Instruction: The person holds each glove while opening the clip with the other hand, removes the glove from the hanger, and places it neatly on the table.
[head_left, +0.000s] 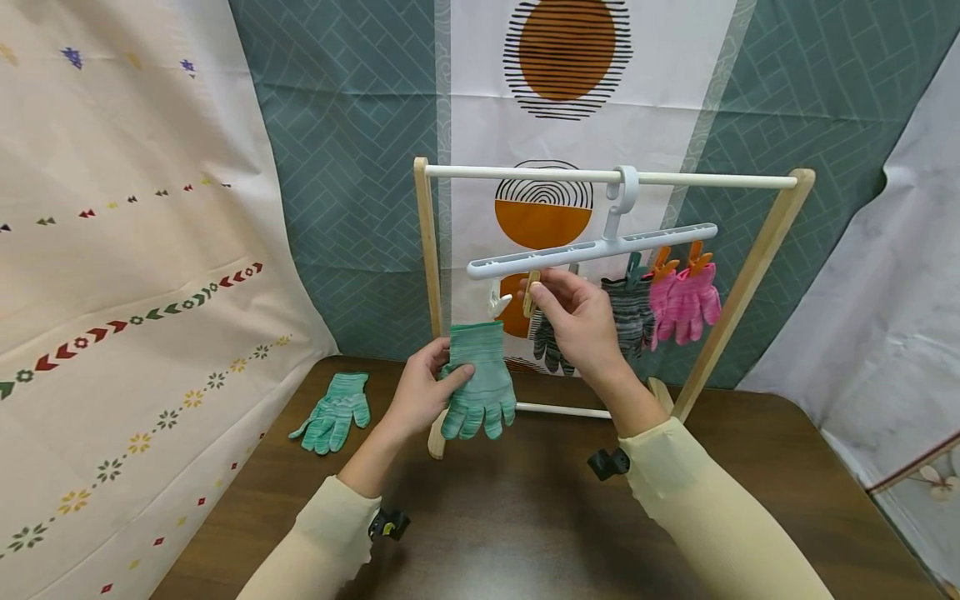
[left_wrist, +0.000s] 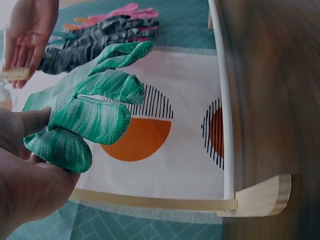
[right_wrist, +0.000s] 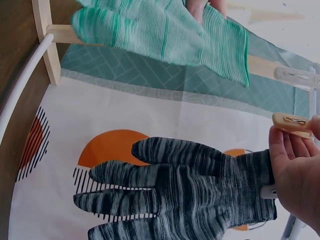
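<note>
Brown desk (head_left: 510,517), wood-&-white rack (head_left: 740,300) standing on it. Pale hanger (head_left: 558,255) hooked over rack's top bar, tilted, R end higher. Dk grey striped gloves (head_left: 628,307) hang from it, pink gloves (head_left: 688,302) beside them nr R end, under orange pegs (head_left: 663,263). L hand (head_left: 422,385) grips green glove (head_left: 480,367), thumb across front; cuff up, below hanger's L end. 2nd green glove (head_left: 335,414) lies on desk, L of rack. R hand (head_left: 585,325) pinches beige peg (head_left: 532,293) betw. thumb & fingers. White peg (head_left: 497,302) hangs just above held glove's cuff.
</note>
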